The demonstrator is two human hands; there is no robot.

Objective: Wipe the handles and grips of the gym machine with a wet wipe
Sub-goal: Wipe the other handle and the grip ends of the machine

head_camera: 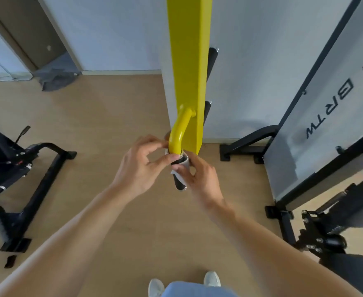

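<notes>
A yellow machine arm (pixel 188 61) hangs down the middle of the view, with a curved yellow handle (pixel 177 133) ending in a black grip (pixel 179 182). A white wet wipe (pixel 185 162) is wrapped round the top of that grip. My left hand (pixel 140 163) pinches the wipe at the grip's left side with thumb and fingertips. My right hand (pixel 200 174) holds the wipe against the grip from the right, fingers curled round it. Two more black grips (pixel 212 58) (pixel 207 108) stick out behind the yellow arm.
A black machine frame (pixel 37 168) stands on the wooden floor at the left. A grey shrouded weight stack marked BRTW (pixel 326 108) with black feet (pixel 247 146) fills the right. My white shoes (pixel 211 279) show at the bottom edge.
</notes>
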